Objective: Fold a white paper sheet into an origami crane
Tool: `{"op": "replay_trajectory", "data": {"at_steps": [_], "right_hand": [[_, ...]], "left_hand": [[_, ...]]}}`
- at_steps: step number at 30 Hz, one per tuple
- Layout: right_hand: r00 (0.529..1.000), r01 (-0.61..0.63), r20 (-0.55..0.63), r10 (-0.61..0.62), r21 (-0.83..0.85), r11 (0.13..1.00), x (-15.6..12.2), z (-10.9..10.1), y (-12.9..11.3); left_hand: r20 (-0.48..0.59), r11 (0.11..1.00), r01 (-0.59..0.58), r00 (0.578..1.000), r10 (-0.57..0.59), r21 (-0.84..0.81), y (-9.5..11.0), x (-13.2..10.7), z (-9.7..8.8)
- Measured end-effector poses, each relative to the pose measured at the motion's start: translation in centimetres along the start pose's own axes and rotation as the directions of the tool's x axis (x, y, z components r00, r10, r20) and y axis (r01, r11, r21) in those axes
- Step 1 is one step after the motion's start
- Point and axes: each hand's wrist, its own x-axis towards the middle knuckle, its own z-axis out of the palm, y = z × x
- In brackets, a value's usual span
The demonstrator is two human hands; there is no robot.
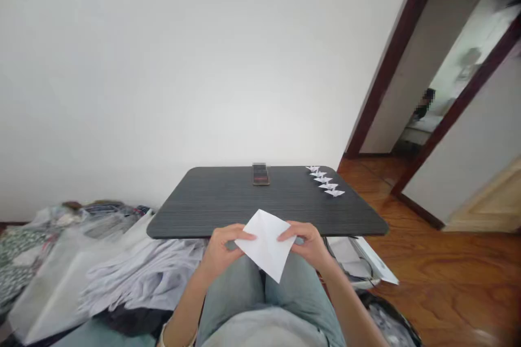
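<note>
A white sheet of paper (pixel 266 244), turned like a diamond and showing faint creases, is held above my lap at the table's near edge. My left hand (pixel 226 246) pinches its left corner, with the fingers on top and the thumb partly hidden. On the opposite side, my right hand (pixel 307 244) grips the right corner between thumb and fingers. Several small folded white paper figures (pixel 323 180) stand in a slanting row at the far right of the dark table (pixel 228 195).
A phone-like dark object (pixel 260 173) lies at the table's back edge. Piled clothes (pixel 142 274) are heaped at the left. Right of my legs are a white box-like item (pixel 374 260) and a dark bag (pixel 391 317). Beyond the doorway at right, a person (pixel 425 104) is visible.
</note>
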Motion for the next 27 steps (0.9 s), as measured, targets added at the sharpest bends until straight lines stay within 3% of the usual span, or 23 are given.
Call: {"op": "replay_trajectory", "data": {"at_steps": [7,16,22,27], "right_hand": [[1.0,0.004,-0.031,-0.001,0.088,0.996,-0.1,0.1,-1.2],[0.98,-0.119,-0.125,0.153,0.247,0.962,0.0,1.1,-1.5],[0.97,-0.164,-0.138,0.199,0.227,0.96,0.1,1.4,-1.5],[0.989,-0.099,-0.099,0.114,0.137,0.986,0.1,1.0,-1.4]], "left_hand": [[-0.061,0.996,0.027,0.998,-0.032,-0.082,-0.2,-0.2,0.1],[-0.153,0.965,0.13,0.974,-0.167,-0.228,0.8,-0.2,2.3],[-0.163,0.933,0.21,0.95,-0.265,-0.292,1.3,-0.1,2.9],[-0.095,0.834,0.252,0.936,-0.339,-0.492,1.4,0.0,2.8]]}}
